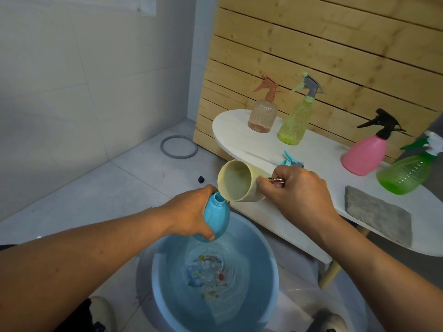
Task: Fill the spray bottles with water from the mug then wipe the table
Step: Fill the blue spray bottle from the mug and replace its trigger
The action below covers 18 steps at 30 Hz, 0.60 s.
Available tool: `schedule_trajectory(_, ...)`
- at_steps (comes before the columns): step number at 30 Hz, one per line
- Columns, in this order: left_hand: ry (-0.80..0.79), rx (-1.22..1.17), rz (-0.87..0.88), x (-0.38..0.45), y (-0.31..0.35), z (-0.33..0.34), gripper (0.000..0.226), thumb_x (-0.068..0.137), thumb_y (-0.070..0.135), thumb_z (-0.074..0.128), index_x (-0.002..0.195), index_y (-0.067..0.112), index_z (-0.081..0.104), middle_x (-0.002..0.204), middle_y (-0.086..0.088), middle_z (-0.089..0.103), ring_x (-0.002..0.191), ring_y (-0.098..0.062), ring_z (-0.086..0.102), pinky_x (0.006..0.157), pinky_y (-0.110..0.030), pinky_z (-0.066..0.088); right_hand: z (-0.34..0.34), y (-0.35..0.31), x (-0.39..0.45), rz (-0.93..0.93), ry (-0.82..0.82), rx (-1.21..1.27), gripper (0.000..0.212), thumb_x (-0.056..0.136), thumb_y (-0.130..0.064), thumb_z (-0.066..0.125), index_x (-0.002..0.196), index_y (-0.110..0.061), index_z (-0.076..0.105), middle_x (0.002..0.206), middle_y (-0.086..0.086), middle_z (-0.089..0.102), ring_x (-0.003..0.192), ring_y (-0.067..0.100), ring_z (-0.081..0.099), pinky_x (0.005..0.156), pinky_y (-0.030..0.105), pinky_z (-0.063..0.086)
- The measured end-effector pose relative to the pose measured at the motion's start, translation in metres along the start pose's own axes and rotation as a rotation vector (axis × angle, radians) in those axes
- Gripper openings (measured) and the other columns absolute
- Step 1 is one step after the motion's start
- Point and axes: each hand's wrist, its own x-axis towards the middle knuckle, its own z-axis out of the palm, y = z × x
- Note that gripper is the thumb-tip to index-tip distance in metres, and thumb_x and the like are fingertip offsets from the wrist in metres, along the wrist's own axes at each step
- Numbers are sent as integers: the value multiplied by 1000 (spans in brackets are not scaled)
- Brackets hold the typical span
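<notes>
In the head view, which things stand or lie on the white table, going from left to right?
Peach spray bottle → yellow-green spray bottle → blue spray head lying flat → pink spray bottle → grey cloth → green spray bottle, all on the white table.

On the table (239, 144) stand 4 spray bottles (262, 116), a cloth (377, 214) in front. A basin (215, 283) sits on the floor left of the table, a ring (178, 147) behind.
</notes>
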Motion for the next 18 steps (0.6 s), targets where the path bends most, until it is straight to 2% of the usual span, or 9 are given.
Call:
schedule_trajectory(7,15,-71,5,1,0,1,98,62,38,97,140,37,38,122,14,56,107,-12,59,82,-28,58,-1,-1,0,-3,11,12,42,88,-45,62,55,-26,45,54,-6,49,61,15,48,54,31,31)
schedule_trajectory(13,24,-109,21,0,1,1,92,64,33,97,136,35,40,119,14,55,105,-11,58,73,-20,51,-3,-3,-2,-12,10,14,43,89,-45,62,55,-28,42,55,-7,48,60,14,47,53,30,31)
schedule_trajectory(18,38,-127,32,0,1,2,94,63,32,97,138,34,40,121,14,53,105,-11,57,73,-18,51,-4,-4,-3,-26,19,11,43,89,-44,62,55,-28,41,54,-6,47,60,17,47,52,30,30)
